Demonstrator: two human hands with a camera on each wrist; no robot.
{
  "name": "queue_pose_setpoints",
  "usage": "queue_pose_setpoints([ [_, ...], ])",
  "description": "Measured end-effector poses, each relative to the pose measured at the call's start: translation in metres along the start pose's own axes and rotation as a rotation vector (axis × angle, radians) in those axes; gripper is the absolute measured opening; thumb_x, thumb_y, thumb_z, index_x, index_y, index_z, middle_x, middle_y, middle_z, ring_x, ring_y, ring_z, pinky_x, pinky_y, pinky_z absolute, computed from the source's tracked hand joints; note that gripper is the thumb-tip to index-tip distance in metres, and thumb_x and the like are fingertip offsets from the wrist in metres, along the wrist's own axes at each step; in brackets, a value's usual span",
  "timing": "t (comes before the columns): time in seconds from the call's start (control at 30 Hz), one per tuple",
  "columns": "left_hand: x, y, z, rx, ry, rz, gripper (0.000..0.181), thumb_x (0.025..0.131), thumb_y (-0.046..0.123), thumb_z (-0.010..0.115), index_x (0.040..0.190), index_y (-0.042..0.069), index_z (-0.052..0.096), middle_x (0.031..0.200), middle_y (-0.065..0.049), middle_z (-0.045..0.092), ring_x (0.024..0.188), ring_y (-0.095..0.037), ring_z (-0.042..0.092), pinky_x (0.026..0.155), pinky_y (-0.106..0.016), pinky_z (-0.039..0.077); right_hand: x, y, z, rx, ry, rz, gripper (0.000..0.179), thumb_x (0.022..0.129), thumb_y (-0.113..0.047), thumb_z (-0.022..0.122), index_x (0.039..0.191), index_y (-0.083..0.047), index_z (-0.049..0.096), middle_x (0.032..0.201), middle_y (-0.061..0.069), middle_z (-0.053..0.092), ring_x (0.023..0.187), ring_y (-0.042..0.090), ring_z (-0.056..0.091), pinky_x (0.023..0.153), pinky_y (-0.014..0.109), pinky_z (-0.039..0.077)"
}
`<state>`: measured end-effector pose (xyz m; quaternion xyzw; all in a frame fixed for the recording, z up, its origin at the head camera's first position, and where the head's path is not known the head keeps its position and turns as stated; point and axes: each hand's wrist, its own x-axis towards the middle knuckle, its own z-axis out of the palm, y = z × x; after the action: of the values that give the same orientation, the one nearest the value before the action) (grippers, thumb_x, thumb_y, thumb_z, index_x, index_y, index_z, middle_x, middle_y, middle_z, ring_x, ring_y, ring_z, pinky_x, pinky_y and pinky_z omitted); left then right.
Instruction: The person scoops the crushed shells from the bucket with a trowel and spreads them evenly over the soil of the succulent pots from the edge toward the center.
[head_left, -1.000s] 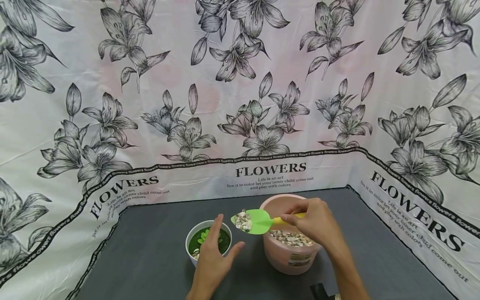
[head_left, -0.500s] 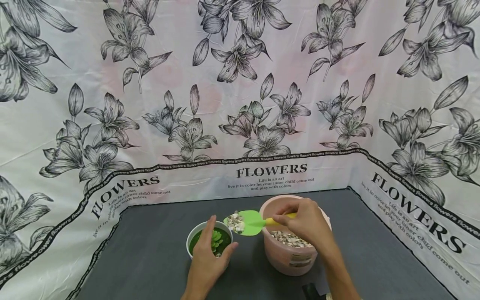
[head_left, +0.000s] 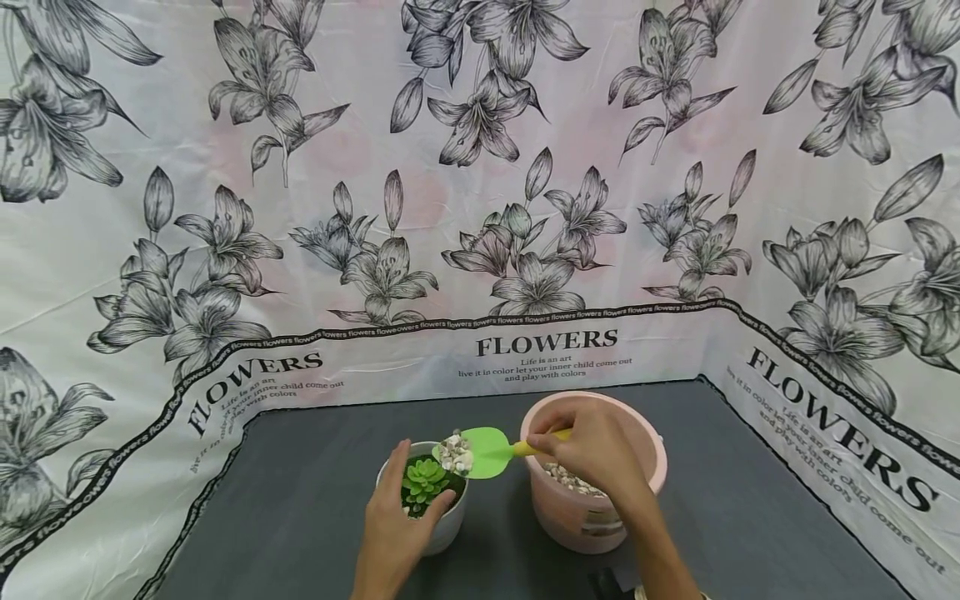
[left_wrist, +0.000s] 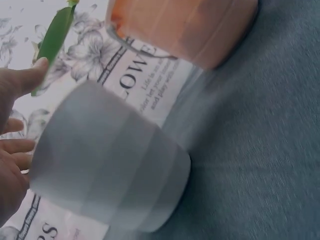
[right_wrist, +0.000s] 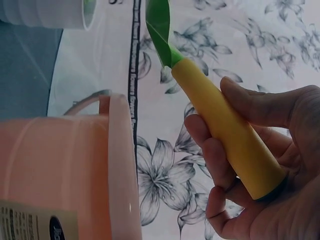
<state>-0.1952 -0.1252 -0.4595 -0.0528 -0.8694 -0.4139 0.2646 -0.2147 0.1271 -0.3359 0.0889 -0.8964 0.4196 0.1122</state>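
Shovel (head_left: 498,454), pebbles (head_left: 455,455) on blade, tip over white pot's (head_left: 446,532) right rim; blade cut off in right wrist view. Right hand (head_left: 588,442): fingers clamped on handle. Left hand (head_left: 397,518) beside pot, fingers and thumb apart, hiding part of rim; contact hard to tell. Pink bucket (head_left: 557,508) right of pot, gravel (head_left: 567,479) inside partly hidden.

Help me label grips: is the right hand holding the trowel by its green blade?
No, the right hand grips the yellow handle of the trowel, clear of its green blade.
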Motion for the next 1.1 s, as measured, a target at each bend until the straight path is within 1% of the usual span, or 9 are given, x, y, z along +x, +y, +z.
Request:
queue_pose_setpoints([
  [0.23, -0.003, -0.016, -0.006, -0.006, 0.019, -0.025, 0.095, 0.081, 0.033, 0.091, 0.157, -0.001, 0.044, 0.161, -0.028, 0.043, 0.15, -0.054, 0.039, 0.113, -0.072, 0.043, 0.001, -0.009, 0.012, -0.023, -0.022, 0.021, 0.01, 0.085, -0.015, 0.085, 0.077, -0.019, 0.081, 0.077, -0.002, 0.075, 0.068, 0.013, 0.062, 0.062, 0.027, 0.053],
  [0.3, -0.004, -0.021, -0.008, -0.017, 0.002, -0.053, 0.107, 0.076, 0.035, 0.095, 0.16, 0.002, 0.038, 0.163, -0.029, 0.038, 0.151, -0.055, 0.037, 0.113, -0.072, 0.042, 0.001, -0.01, 0.016, -0.032, -0.033, 0.016, 0.011, 0.086, -0.015, 0.085, 0.076, -0.018, 0.081, 0.078, -0.001, 0.074, 0.068, 0.013, 0.062, 0.062, 0.028, 0.053],
  [0.47, -0.004, -0.031, -0.01, -0.028, -0.107, -0.154, 0.149, 0.059, 0.047, 0.101, 0.17, 0.013, 0.007, 0.169, -0.029, 0.027, 0.151, -0.056, 0.036, 0.11, -0.072, 0.045, 0.004, -0.011, 0.025, -0.057, -0.048, 0.006, 0.013, 0.086, -0.014, 0.085, 0.075, -0.019, 0.081, 0.079, -0.002, 0.073, 0.069, 0.013, 0.061, 0.064, 0.028, 0.053],
  [0.57, -0.005, -0.037, -0.008, -0.064, -0.13, -0.17, 0.159, 0.053, 0.047, 0.102, 0.169, 0.007, 0.0, 0.168, -0.03, 0.029, 0.148, -0.054, 0.041, 0.111, -0.069, 0.046, 0.004, -0.011, 0.031, -0.054, -0.07, -0.005, 0.012, 0.086, -0.014, 0.085, 0.076, -0.019, 0.08, 0.078, -0.002, 0.073, 0.069, 0.012, 0.061, 0.063, 0.028, 0.052],
  [0.67, -0.005, -0.041, -0.006, -0.102, -0.135, -0.179, 0.16, 0.052, 0.042, 0.103, 0.166, -0.001, 0.0, 0.164, -0.032, 0.035, 0.145, -0.052, 0.046, 0.112, -0.066, 0.046, 0.005, -0.012, 0.04, -0.019, -0.111, -0.026, 0.011, 0.086, -0.011, 0.084, 0.077, -0.015, 0.08, 0.078, 0.001, 0.074, 0.067, 0.012, 0.062, 0.061, 0.028, 0.052],
  [0.77, -0.006, -0.045, -0.003, -0.123, -0.14, -0.202, 0.157, 0.052, 0.036, 0.105, 0.165, -0.003, 0.003, 0.16, -0.035, 0.041, 0.142, -0.051, 0.05, 0.112, -0.065, 0.047, 0.007, -0.016, 0.051, -0.01, -0.149, -0.045, 0.01, 0.086, -0.009, 0.083, 0.077, -0.013, 0.079, 0.077, 0.002, 0.074, 0.064, 0.013, 0.06, 0.057, 0.028, 0.049],
  [0.93, -0.003, -0.049, -0.005, -0.108, -0.153, -0.222, 0.153, 0.051, 0.035, 0.107, 0.165, -0.002, 0.012, 0.156, -0.034, 0.044, 0.141, -0.05, 0.049, 0.112, -0.066, 0.046, 0.01, -0.028, 0.071, -0.152, -0.135, -0.187, 0.008, 0.084, -0.012, 0.084, 0.077, -0.013, 0.08, 0.073, 0.0, 0.074, 0.054, 0.009, 0.053, 0.05, 0.025, 0.043],
  [1.03, -0.001, -0.052, -0.005, -0.065, -0.168, -0.213, 0.151, 0.05, 0.039, 0.106, 0.164, -0.003, 0.016, 0.148, -0.029, 0.046, 0.135, -0.045, 0.053, 0.109, -0.062, 0.05, 0.009, -0.037, 0.08, -0.302, -0.086, -0.305, 0.009, 0.083, -0.016, 0.085, 0.075, -0.017, 0.081, 0.068, -0.005, 0.074, 0.052, 0.005, 0.052, 0.055, 0.029, 0.047],
  [1.1, -0.001, -0.054, -0.004, -0.047, -0.156, -0.19, 0.148, 0.047, 0.039, 0.106, 0.162, -0.005, 0.024, 0.137, -0.024, 0.049, 0.125, -0.037, 0.057, 0.105, -0.054, 0.053, 0.008, -0.044, 0.083, -0.393, -0.058, -0.355, 0.012, 0.083, -0.018, 0.085, 0.072, -0.021, 0.081, 0.065, -0.009, 0.072, 0.053, 0.004, 0.053, 0.062, 0.033, 0.049],
])
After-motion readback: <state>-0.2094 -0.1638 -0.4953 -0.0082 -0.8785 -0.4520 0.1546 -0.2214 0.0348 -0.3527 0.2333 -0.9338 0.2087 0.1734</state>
